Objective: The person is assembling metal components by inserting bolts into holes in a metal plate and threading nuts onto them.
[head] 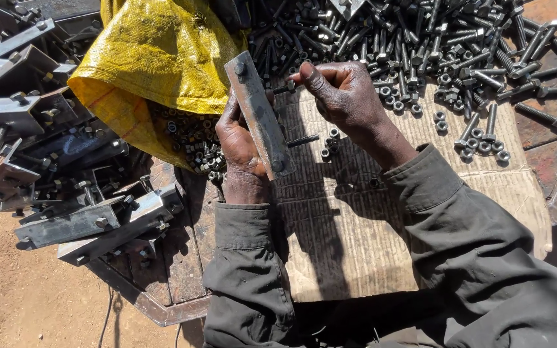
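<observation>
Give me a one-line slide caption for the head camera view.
Left hand holds a steel bracket while right hand fits a bolt.

An outdoor metalworking yard is indicated by heaped bolts (420, 38), stacked steel brackets (66, 187), a rusty steel table (169, 283) and bare dirt ground (27, 290)

Both hands (243, 138) raised, fingers (314, 74) pinched.

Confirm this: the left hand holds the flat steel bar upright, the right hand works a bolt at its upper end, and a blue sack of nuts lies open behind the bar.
Not quite. The sack is yellow, not blue, as the head view shows. The rest stands: the left hand holds the flat steel bar upright, the right hand works a bolt at its upper end, and the sack of nuts lies open behind the bar.
</observation>
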